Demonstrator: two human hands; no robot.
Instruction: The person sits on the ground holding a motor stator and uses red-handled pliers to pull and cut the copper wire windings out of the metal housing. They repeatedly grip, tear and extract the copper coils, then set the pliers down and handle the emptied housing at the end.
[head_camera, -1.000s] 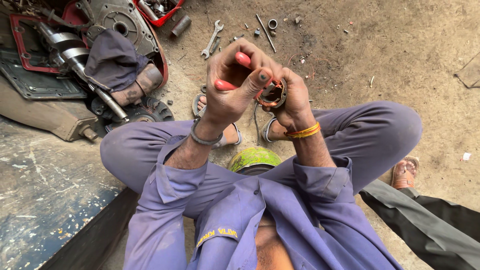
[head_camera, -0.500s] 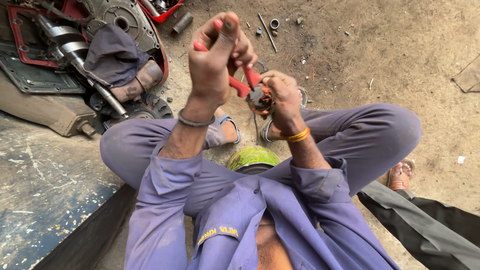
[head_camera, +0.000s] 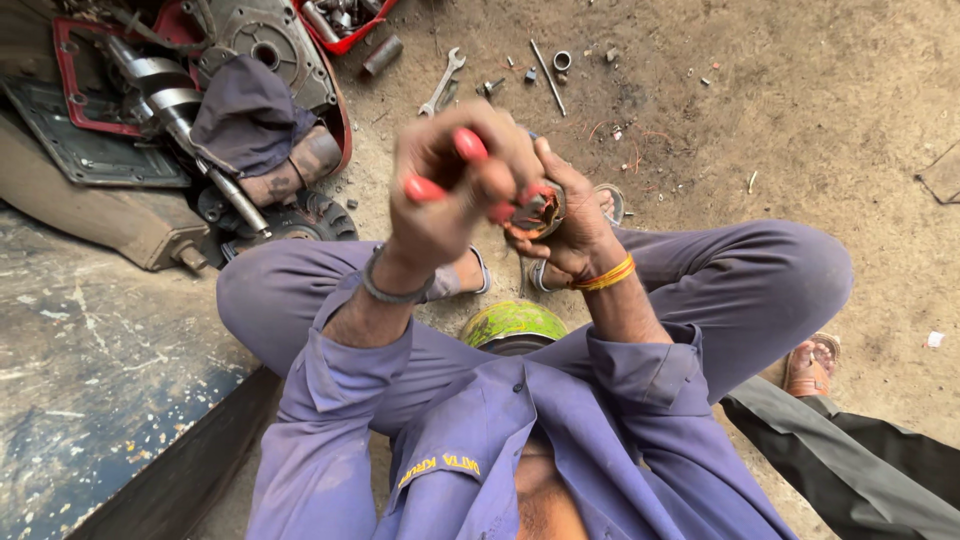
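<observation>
Left hand (head_camera: 450, 195) fingers clamped on red-handled pliers (head_camera: 470, 165), right hand (head_camera: 565, 225) fingers wrapped round a round metal part (head_camera: 538, 210) — pliers' tip touching it, green bowl (head_camera: 510, 322) below, wrench (head_camera: 442, 82) on dirt floor (head_camera: 780, 120)

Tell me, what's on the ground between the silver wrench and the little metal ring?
In the head view, between the wrench and the ring lie a thin metal rod and a few small bolts or nuts on the dirt.

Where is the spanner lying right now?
In the head view the spanner lies on the dirt floor at upper centre, beyond the raised left hand, right of the grey engine cover and left of a thin metal rod.
</observation>
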